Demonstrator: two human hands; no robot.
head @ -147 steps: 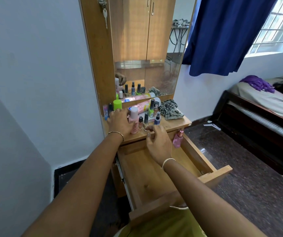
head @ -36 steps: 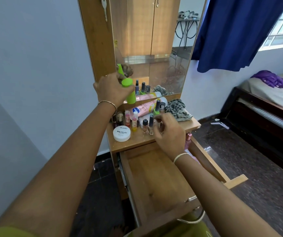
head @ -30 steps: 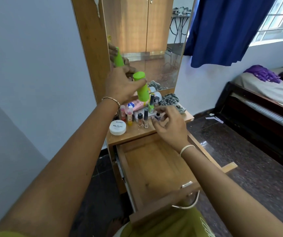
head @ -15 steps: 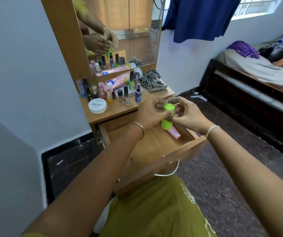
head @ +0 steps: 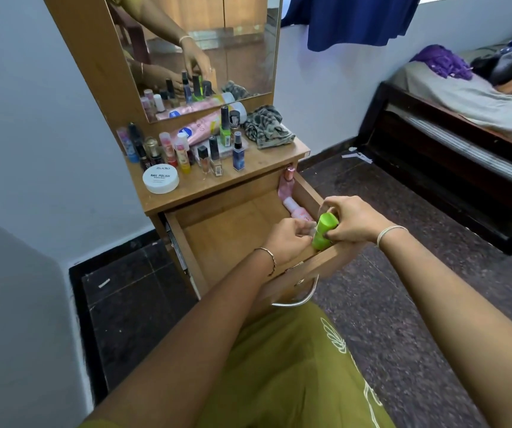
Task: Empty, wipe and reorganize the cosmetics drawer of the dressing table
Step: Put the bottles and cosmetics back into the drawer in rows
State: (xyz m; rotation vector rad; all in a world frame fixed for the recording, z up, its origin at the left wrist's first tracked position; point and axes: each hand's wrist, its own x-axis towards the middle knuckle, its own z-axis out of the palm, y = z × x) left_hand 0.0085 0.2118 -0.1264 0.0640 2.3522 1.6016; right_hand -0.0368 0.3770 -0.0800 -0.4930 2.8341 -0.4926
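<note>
The wooden drawer [head: 217,236] of the dressing table stands pulled out, its floor mostly bare. A bright green bottle [head: 324,231] is upright in the drawer's front right corner. My right hand [head: 352,219] grips it from the right and my left hand [head: 285,240] touches its left side with the fingertips. Two pink bottles [head: 293,206] lie along the drawer's right wall behind the green one. On the table top [head: 248,174] stand several small bottles and nail polishes, among them a blue spray bottle [head: 238,156], plus a white round tub [head: 160,179] labelled nail polish.
A patterned cloth [head: 267,126] lies at the table top's right end under the mirror [head: 217,50]. A dark wooden bed [head: 452,156] stands to the right across a dark stone floor [head: 387,273]. The drawer's metal handle [head: 298,296] hangs near my body.
My left hand lifted the green bottle off the table top and brought it down; both hands now set it in the drawer's front right corner. A second pink bottle now lies in the drawer.
</note>
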